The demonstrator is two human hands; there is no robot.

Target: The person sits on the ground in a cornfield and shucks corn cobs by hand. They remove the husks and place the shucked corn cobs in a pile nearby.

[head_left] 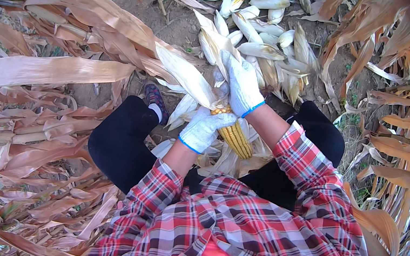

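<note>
An ear of yellow corn [237,138] is held between my gloved hands, its bare kernels pointing down towards my lap. My left hand [203,127], in a white knit glove with a blue cuff, is closed around the ear. Just above it, my right hand [242,84] wears a matching glove and grips the pulled-back husk at the ear's base. One pale husk leaf [188,73] spreads out to the left from the ear, and another husk piece [214,41] sticks up past my right fingers. The ear's base is partly hidden by my hands.
A pile of ears in pale husks [262,35] lies on bare soil ahead, a few showing yellow kernels. Loose husks [219,163] lie between my knees. Dry corn stalks and leaves [85,12] crowd the left, with more dry leaves [402,150] along the right.
</note>
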